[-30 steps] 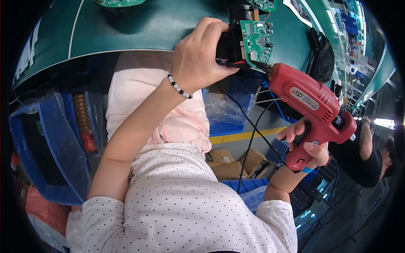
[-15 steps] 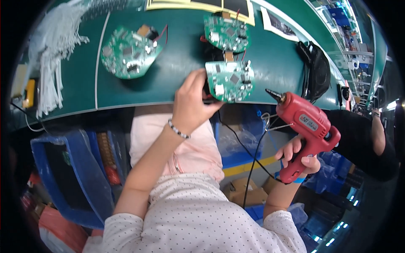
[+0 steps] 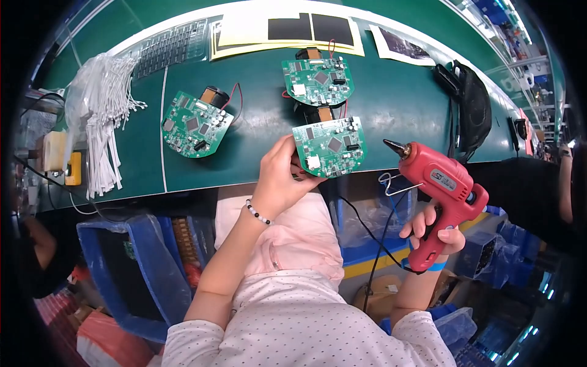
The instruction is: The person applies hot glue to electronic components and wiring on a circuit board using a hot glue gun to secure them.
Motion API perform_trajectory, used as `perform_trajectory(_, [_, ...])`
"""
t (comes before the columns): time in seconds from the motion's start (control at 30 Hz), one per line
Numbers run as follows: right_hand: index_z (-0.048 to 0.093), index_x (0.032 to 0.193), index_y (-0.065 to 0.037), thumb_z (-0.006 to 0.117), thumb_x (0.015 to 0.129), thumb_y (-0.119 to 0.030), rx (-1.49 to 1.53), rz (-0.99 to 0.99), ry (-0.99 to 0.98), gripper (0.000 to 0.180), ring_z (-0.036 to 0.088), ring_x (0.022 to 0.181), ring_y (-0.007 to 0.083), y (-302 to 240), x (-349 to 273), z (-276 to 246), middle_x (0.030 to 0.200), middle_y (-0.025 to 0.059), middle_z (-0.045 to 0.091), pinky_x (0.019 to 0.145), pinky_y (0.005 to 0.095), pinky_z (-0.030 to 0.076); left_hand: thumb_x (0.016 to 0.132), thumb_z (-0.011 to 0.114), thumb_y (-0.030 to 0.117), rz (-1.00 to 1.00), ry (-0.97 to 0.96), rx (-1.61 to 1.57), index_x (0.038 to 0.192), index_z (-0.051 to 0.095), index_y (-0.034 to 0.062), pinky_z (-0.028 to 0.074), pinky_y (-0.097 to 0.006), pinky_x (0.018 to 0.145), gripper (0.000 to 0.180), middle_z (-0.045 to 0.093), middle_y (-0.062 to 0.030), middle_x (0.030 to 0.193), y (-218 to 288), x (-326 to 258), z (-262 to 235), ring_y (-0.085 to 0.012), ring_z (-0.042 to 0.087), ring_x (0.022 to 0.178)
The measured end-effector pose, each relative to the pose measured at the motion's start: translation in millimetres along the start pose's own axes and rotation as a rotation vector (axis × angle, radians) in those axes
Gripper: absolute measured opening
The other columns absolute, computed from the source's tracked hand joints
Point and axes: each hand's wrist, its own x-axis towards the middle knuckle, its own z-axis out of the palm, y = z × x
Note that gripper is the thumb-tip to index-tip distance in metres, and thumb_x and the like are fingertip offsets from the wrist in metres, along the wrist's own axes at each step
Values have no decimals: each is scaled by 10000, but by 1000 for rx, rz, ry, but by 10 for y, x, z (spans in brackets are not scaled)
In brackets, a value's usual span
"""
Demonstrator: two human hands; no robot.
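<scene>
Head view shows your left hand (image 3: pixel 282 177) at the near edge of the green table (image 3: pixel 391 110), fingers pinching the lower left rim of a fan-shaped green circuit board (image 3: pixel 330 147) at centre frame, with bare mat to its right. Since half a second ago, the board sits lower in frame and your right hand (image 3: pixel 437 229), fingers wrapped around the red glue gun (image 3: pixel 437 183), has risen, nozzle near the board's right edge.

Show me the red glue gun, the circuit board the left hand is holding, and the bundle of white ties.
red glue gun (image 3: pixel 441 178), head view, body.
circuit board (image 3: pixel 330 147), head view, green face.
white ties (image 3: pixel 105 98), head view, bundle middle.
</scene>
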Motion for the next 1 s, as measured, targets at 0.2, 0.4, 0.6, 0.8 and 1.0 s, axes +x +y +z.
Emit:
perform_trajectory(0.2, [429, 910, 40, 547, 663, -140, 22, -46, -143, 328, 608, 686, 423, -42, -70, -213, 751, 212, 557, 589, 395, 548, 569, 797, 69, 22, -22, -38, 975, 501, -26, 552, -278, 583, 511, 551, -87, 890, 83, 51, 213, -153, 621, 697])
perform_trajectory(0.4, [491, 904, 47, 565, 656, -149, 179, -49, -120, 325, 603, 753, 428, -79, -79, -274, 783, 220, 568, 536, 340, 541, 556, 810, 111, 56, -13, 55, 983, 524, -12, 540, -270, 594, 529, 582, -91, 879, 70, 171, 417, -170, 624, 683])
perform_trajectory(0.6, [471, 985, 70, 516, 691, -142, 463, -54, -328, 366, 530, 963, 501, 167, 77, -305, 896, 254, 558, 513, 352, 572, 572, 798, 78, 0, -32, -96, 990, 533, -13, 526, -245, 582, 503, 568, -64, 890, -41, 322, 530, -122, 589, 702])
perform_trajectory(0.8, [458, 950, 35, 516, 714, -138, 584, -56, -465, 298, 525, 1007, 466, 260, 146, -393, 893, 202, 562, 495, 379, 559, 555, 809, 99, -2, -9, 75, 948, 536, -16, 522, -247, 548, 492, 569, -62, 846, 32, 387, 673, -111, 570, 633])
perform_trajectory(1.0, [486, 891, 4, 536, 708, -144, 687, -8, -493, 241, 556, 985, 404, 342, 204, -391, 833, 142, 576, 425, 344, 544, 548, 810, 81, 30, 39, 63, 915, 537, -22, 519, -249, 539, 469, 560, -63, 833, 35, 422, 694, -107, 562, 610])
